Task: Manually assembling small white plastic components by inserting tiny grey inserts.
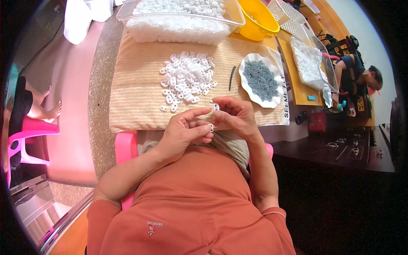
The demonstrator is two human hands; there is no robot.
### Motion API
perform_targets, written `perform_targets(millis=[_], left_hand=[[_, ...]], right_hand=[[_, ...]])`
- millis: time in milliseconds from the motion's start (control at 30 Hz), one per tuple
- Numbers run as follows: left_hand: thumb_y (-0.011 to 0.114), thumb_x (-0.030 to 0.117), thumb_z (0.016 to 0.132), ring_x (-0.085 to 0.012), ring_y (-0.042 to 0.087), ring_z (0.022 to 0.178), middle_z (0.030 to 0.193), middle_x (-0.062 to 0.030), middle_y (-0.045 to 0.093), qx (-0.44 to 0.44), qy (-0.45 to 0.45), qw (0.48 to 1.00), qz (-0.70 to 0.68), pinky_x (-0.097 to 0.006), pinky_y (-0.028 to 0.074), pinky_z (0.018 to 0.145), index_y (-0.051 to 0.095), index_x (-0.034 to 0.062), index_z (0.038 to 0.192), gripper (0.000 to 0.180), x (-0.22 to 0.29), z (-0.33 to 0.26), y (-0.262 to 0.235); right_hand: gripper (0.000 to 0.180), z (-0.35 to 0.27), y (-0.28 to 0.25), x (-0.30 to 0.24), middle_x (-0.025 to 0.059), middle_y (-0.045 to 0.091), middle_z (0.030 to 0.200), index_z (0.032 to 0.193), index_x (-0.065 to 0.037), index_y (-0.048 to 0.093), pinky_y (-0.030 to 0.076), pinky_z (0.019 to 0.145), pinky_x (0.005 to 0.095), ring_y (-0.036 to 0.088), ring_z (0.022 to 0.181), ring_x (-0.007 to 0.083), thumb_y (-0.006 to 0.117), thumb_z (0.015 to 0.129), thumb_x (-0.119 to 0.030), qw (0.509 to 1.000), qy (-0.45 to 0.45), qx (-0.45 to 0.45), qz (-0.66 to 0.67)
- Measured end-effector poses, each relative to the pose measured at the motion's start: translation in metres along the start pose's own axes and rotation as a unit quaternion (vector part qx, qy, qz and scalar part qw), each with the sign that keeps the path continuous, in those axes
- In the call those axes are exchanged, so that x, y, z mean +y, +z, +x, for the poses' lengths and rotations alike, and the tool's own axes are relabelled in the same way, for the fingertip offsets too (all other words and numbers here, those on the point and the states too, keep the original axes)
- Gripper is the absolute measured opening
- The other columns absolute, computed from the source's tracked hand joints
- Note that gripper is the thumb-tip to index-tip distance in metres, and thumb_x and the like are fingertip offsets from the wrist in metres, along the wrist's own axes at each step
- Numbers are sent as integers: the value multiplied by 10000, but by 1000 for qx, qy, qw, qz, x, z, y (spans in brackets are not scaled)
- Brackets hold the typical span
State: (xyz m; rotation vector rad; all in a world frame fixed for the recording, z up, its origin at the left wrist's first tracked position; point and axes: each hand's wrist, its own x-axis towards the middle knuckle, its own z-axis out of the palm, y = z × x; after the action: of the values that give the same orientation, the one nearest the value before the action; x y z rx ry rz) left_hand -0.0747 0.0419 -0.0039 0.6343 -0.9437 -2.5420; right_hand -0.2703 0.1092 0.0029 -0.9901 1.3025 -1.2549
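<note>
We see both hands meeting over the near edge of the striped cloth [136, 102]. Left hand [183, 129] pinches 1 small white plastic piece [211, 127] between thumb and fingers; right hand [236, 115] closes on a second white piece [216, 106], touching the first. Loose white pieces [187, 78] lie just beyond; a scalloped dish [250, 94] of grey parts sits right.

My left hand [183, 129]: pinches a small white plastic piece [211, 127].
My right hand [236, 114]: meets it, fingertips closed on another white piece [216, 106].
Beyond my grip: heap of white pieces [187, 80] on the striped cloth [136, 93].
Beyond, right: white dish [272, 102] of grey bits [260, 79].
</note>
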Motion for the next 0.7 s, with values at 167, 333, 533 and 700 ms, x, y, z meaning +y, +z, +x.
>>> perform_targets(millis=[167, 333, 533, 700], left_hand=[[603, 24, 889, -116, 635, 803, 923, -58, 643, -8, 1, 1000, 1, -238, 556, 722, 460, -17, 1308, 445, -1, 2, -1], [605, 30, 890, -114, 631, 799, 939, -60, 638, -9, -1, 1000, 3, -236, 555, 713, 480, -18, 1292, 424, -2, 2, -2], [610, 52, 893, -114, 623, 802, 961, -59, 632, -2, -13, 1000, -20, -245, 548, 724, 507, -16, 1261, 388, -3, 2, -2], [612, 60, 893, -116, 623, 802, 969, -57, 632, 0, -15, 1000, -21, -248, 545, 728, 532, -14, 1224, 349, -2, 4, -3]], right_hand=[[284, -2, 3, 1, 48, 634, 849, 1136, 31, 600, 520, 627, 222, 629, 708, 104, 650, 861, -19, 1000, 8, 7, 26], [290, -2, 4, 2, 45, 636, 854, 1138, 28, 608, 518, 628, 220, 623, 715, 94, 659, 856, -21, 1000, 19, 15, 18], [283, -3, 4, 4, 38, 636, 855, 1129, 29, 613, 528, 641, 216, 619, 740, 87, 663, 854, -17, 1000, 9, 12, 7], [286, -3, 5, 2, 36, 633, 884, 1129, 30, 615, 546, 654, 222, 616, 759, 82, 665, 850, -11, 998, 51, 13, 32]])
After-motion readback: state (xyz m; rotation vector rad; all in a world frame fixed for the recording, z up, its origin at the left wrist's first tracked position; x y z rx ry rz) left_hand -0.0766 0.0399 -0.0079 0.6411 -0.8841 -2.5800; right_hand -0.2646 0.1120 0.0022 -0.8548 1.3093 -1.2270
